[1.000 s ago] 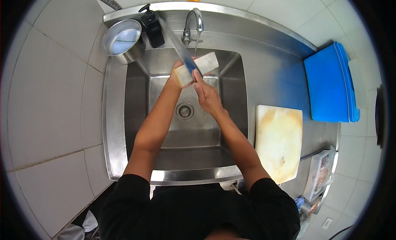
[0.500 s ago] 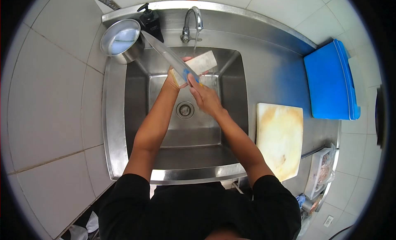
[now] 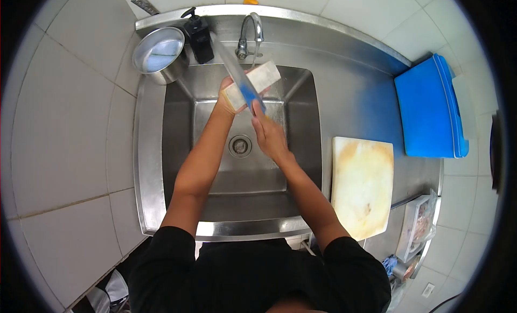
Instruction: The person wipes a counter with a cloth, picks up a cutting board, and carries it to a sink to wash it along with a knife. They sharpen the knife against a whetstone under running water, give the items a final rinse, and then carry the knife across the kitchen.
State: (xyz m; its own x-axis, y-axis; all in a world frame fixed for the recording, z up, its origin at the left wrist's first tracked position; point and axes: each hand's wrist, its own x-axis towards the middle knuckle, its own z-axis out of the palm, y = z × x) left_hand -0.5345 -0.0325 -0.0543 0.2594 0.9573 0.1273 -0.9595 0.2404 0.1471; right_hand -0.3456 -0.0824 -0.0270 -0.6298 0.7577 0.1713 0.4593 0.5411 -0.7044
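Observation:
Over the stainless sink (image 3: 242,178), my left hand (image 3: 226,92) is wrapped round the lower end of a pale whetstone (image 3: 266,76), which slants up to the right. My right hand (image 3: 271,138) grips the handle of a long-bladed knife (image 3: 232,65). The blade crosses over the stone, its tip pointing up and left toward the black pump bottle (image 3: 199,39). Motion blurs the blade, and a blue patch shows near its handle end. Just behind the stone, a thin stream of water runs from the curved faucet (image 3: 253,30).
A metal pot (image 3: 175,73) with a whitish item inside stands at the sink's back left corner. To the right lie a stained white cutting board (image 3: 362,184) and a blue box (image 3: 428,111). A clear container (image 3: 412,227) is farther down the counter.
The knife has shifted right across the whetstone and its blade now stands at a steeper angle. My left hand and the stone have stayed nearly in place.

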